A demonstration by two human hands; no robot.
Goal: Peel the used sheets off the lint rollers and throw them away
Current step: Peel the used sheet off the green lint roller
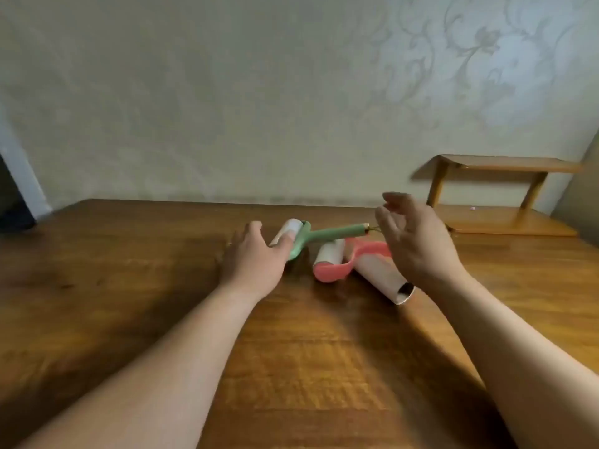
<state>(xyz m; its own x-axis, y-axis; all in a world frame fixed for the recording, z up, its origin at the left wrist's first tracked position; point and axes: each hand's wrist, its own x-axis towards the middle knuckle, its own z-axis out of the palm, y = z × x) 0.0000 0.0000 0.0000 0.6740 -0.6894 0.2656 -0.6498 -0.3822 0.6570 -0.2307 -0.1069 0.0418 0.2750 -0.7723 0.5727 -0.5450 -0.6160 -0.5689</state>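
Left hand [251, 257] lies low over the desk [129, 270], palm down, fingers spread wide and holding nothing; its thumb side touches, or nearly touches, the white roll of the green lint roller [298, 236]; I cannot tell for sure if there is contact. Right hand [418, 239] is raised above the desk, fingers loosely curled and apart, also holding nothing; it hovers just beside the far end of the green handle and partly covers the pink lint roller [334, 262].

Seen from the left hand, the green roller's head is just ahead and to the right; its long axis runs from that head across to the right, a little away from the person, so the handle tip ends near the right hand's fingers. In my judgement, each hand is therefore nearer to one end; the left to the roll, the right to the handle.

Between the two hands lies the pink roller, near the green one; just beside it, a bare cardboard tube [382, 277] points toward the person's right forearm. No sheet seems peeled yet; no bin is visible.
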